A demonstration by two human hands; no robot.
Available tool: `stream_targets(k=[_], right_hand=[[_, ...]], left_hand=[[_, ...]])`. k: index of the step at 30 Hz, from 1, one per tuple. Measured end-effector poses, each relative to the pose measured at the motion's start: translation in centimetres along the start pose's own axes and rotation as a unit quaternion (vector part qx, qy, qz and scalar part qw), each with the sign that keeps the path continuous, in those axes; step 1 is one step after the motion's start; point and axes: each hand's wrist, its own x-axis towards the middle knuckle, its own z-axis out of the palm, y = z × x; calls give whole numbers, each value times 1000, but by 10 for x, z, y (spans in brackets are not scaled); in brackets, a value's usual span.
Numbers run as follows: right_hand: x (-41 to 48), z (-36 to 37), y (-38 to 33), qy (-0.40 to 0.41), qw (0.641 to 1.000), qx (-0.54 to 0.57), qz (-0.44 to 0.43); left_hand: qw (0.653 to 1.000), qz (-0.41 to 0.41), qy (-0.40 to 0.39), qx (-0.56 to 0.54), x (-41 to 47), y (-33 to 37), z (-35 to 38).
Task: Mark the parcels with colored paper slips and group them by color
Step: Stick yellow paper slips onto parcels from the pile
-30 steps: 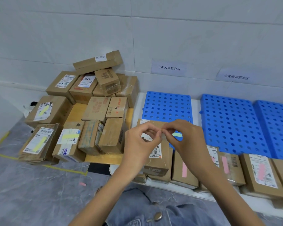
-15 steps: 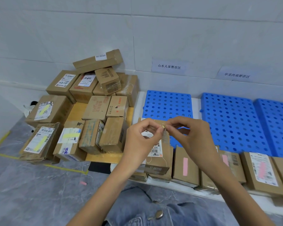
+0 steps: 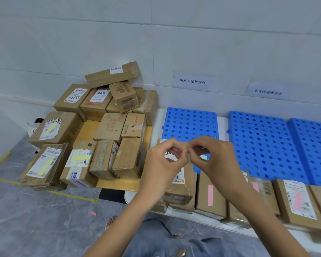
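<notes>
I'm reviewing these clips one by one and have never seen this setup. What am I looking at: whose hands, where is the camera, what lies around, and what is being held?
There is no machine here. A person works bare-handed, filmed by a camera worn on their head that looks down. The left hand and right hand together pinch a small paper slip. On the left lie parcels with yellow slips. On the right are parcels with pink slips, by blue perforated boards.

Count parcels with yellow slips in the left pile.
3: the left-edge parcel, the front-left corner parcel in front of it, and the parcel right of that. More slips could sit on hidden faces.
</notes>
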Motion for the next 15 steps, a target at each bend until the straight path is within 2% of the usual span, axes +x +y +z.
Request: stream_targets(k=[3, 7, 12, 15], right_hand=[[2, -1, -3, 26, 997, 57, 43], [2, -7, -4, 8, 992, 90, 83], [3, -13, -5, -14, 999, 40, 30], [3, -11, -11, -5, 999, -34, -27]], left_hand=[[1000, -8, 6, -12, 5, 2, 1], [1000, 11, 3, -1, 7, 6, -2], [999, 39, -9, 18, 6, 9, -5], [999, 34, -13, 1, 3, 12, -6]])
